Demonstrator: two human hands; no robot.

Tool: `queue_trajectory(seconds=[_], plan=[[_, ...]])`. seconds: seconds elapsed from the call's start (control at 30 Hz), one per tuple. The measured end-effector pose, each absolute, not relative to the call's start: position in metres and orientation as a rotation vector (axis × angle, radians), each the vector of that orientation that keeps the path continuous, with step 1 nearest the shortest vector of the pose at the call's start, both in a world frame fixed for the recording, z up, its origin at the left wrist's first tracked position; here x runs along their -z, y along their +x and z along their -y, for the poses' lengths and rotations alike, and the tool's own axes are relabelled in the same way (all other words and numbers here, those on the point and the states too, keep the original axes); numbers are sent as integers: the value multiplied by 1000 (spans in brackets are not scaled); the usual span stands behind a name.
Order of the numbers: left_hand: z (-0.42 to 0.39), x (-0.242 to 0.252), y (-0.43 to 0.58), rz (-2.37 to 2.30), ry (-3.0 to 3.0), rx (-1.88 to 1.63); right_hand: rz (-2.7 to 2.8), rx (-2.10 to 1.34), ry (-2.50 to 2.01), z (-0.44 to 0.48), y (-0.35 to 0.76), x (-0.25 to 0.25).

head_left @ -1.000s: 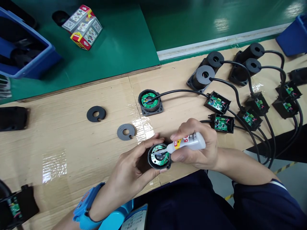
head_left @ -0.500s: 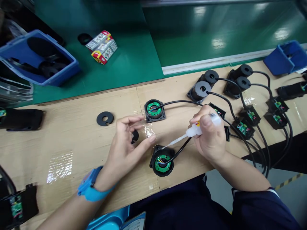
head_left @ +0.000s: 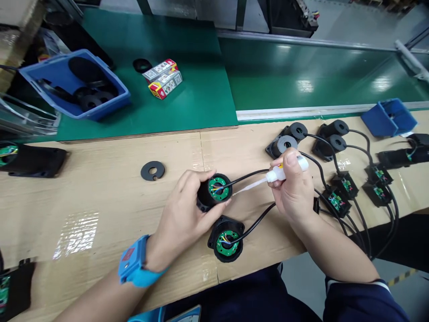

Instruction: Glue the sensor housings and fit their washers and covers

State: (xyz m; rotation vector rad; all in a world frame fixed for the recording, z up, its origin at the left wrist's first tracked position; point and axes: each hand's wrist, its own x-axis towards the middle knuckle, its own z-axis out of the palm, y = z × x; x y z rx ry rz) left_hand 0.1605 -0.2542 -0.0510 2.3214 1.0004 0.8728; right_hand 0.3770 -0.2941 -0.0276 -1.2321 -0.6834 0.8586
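My left hand (head_left: 182, 214) is closed around a black cylindrical housing (head_left: 204, 195), tilted so its open end with a round green circuit board (head_left: 218, 188) and coloured wires faces right. In my right hand (head_left: 295, 192) is a small white glue bottle (head_left: 284, 170). Its long thin nozzle (head_left: 250, 185) points left, with the tip close to the housing's rim; whether they touch I cannot tell. A second black housing (head_left: 225, 259) with a cable and green board stands just below, nearer to me. Left of my left hand lies a flat black notched ring (head_left: 153, 171).
Several capped black housings (head_left: 288, 143) with cables and small circuit boxes (head_left: 337, 201) stand at the right. A blue bin (head_left: 389, 118) is behind them. At the back left are another blue bin (head_left: 110, 105) of black parts and a printed carton (head_left: 164, 79).
My left hand has taken hold of the farther housing and tilted it. My right hand has moved the nozzle from the nearer housing to this one. The camera view has shifted.
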Motion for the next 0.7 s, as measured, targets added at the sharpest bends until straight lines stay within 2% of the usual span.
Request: queue_trajectory(seconds=[0.2, 0.7], plan=[[268, 49, 150, -979, 2399, -889, 926, -777, -1221, 307, 376, 40], [272, 40, 146, -986, 2433, -805, 1235, -657, -1293, 315, 372, 30]])
